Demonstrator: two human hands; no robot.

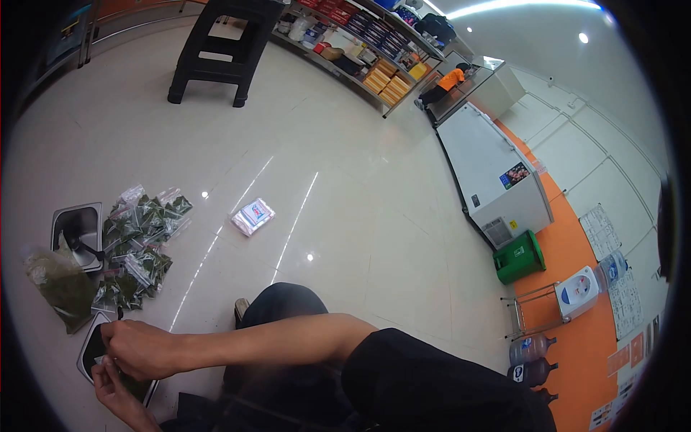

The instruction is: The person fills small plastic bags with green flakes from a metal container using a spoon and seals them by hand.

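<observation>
My right hand (142,351) is closed in a fist over a metal pan (86,344) that holds green stuff. A short dark handle (119,314) pokes out above the fist; its other end is hidden. Just below, my left hand (119,394) pinches a small clear plastic bag (101,359), mostly covered by the fingers. Beyond the pan stands a large clear bag (65,288) of green contents. Several small zip bags (140,277) filled with green lie in a pile beside it. A second metal pan (90,209) has a black-handled utensil (86,248) in it.
A packet of plastic bags (253,217) lies on the tiled floor. A black stool (227,54) and loaded shelves (360,43) stand farther off. On the right are a chest freezer (486,165), a green bin (520,258) and a water dispenser (578,293). A person in orange (451,79) is far back.
</observation>
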